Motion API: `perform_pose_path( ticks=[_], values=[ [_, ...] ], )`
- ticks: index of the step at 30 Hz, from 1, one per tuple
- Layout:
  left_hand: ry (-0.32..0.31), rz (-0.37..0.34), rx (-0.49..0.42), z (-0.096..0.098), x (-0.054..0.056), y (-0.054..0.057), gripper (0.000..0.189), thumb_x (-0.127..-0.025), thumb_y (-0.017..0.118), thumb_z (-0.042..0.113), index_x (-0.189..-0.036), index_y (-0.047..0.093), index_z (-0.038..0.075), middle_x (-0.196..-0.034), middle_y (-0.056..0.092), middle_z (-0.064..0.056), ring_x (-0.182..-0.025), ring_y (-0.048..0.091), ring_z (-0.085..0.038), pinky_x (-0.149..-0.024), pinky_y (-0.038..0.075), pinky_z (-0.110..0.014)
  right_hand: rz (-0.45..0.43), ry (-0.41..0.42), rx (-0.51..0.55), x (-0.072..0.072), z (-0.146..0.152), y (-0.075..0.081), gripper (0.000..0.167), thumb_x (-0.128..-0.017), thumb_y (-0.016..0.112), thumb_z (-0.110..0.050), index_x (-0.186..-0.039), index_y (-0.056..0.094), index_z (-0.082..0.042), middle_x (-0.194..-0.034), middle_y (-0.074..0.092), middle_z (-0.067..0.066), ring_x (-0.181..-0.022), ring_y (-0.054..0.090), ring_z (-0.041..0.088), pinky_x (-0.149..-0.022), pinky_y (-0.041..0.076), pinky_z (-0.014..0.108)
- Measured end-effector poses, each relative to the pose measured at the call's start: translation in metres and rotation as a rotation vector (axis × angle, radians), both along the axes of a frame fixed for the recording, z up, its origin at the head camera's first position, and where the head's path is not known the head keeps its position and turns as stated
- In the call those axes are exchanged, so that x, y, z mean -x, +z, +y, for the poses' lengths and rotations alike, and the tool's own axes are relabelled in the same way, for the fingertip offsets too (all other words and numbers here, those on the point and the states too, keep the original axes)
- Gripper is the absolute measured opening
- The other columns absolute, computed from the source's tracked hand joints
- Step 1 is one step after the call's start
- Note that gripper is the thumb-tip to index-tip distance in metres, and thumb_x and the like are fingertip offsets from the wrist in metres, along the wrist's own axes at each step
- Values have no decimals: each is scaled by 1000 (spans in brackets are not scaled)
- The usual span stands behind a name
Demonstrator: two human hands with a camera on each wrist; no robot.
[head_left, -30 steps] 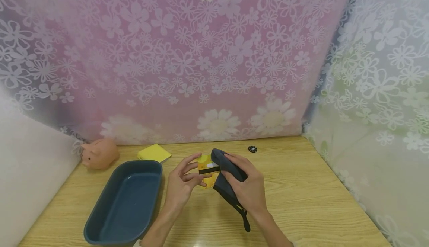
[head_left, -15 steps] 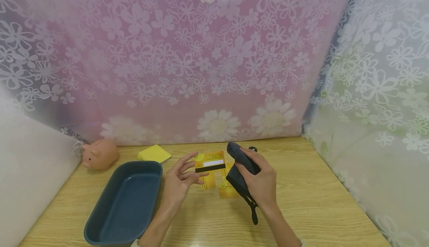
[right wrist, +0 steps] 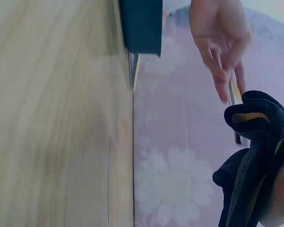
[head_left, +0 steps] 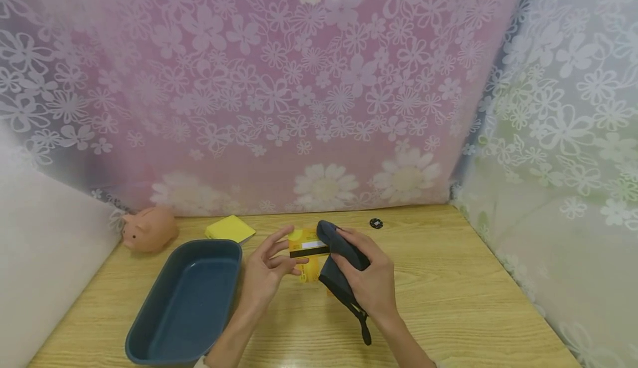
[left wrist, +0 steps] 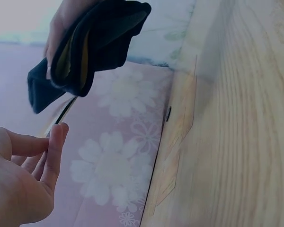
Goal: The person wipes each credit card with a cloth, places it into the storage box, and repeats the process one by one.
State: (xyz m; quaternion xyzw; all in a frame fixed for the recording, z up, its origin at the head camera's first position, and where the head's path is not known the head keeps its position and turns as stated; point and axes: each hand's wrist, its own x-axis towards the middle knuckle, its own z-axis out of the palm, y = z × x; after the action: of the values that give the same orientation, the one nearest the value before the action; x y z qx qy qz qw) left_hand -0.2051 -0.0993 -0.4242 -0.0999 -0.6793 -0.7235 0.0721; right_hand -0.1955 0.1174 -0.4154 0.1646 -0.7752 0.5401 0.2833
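In the head view my left hand (head_left: 264,274) pinches a yellow bank card (head_left: 297,246) with a black stripe by its left edge. Just below that card shows more yellow card (head_left: 309,271); whether it is held or lying on the table, I cannot tell. My right hand (head_left: 371,274) grips a dark blue fabric pouch (head_left: 331,271) with a strap hanging down. The pouch covers the right part of the striped card. In the left wrist view the pouch (left wrist: 109,42) shows folds and a yellowish lining. From the right wrist, the card's thin edge (right wrist: 234,92) appears beside the pouch.
A deep blue tray (head_left: 186,301) stands left of my left hand. Behind it are a pink piggy bank (head_left: 149,229) and a yellow notebook (head_left: 229,229). A black poker chip (head_left: 376,223) lies near the table's back edge, before a floral curtain (head_left: 299,107).
The right hand moved right with the pouch, baring the whole striped card and an orange-yellow card below, then came back left over them. The left hand shifted slightly left, still holding the card.
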Motion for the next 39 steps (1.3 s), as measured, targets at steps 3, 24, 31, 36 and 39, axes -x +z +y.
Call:
perform_pose_path(
  ticks=[3,24,31,36,39],
  values=[
    [-29,14,-13,3,-1,-2,64,-92,70,-13,-147,60,18,-136,64,-22,-96,76,-30,-75,65,-41,9,38,-22,-5,-8,-1,52,-85,87,-5,-132,74,-24,-136,68,-2,-125,65,22,-95,59,32],
    [-67,51,3,9,-5,-3,59,-93,66,-14,-146,61,12,-129,69,-20,-95,77,-18,-79,63,-32,56,158,-80,-15,-32,-14,51,-86,85,-6,-133,73,-21,-137,67,2,-122,67,24,-94,61,38],
    [-24,4,-7,10,-4,0,60,-91,67,-15,-144,63,14,-128,68,-22,-90,76,-31,-75,65,-40,42,94,-84,-7,-21,-16,54,-84,87,-4,-133,73,-23,-136,67,-3,-121,67,24,-91,62,39],
    [2,10,6,8,-3,0,62,-90,67,-16,-144,63,15,-130,67,-22,-89,77,-30,-73,64,-36,67,36,-100,0,-10,-14,52,-85,86,-5,-133,73,-20,-136,68,1,-123,66,27,-94,60,35],
    [2,9,1,6,-3,0,63,-90,66,-17,-145,62,15,-129,67,-22,-88,77,-28,-73,65,-38,64,5,-80,4,-4,-13,50,-86,86,-6,-132,74,-20,-135,68,2,-122,67,27,-93,60,29]
  ],
)
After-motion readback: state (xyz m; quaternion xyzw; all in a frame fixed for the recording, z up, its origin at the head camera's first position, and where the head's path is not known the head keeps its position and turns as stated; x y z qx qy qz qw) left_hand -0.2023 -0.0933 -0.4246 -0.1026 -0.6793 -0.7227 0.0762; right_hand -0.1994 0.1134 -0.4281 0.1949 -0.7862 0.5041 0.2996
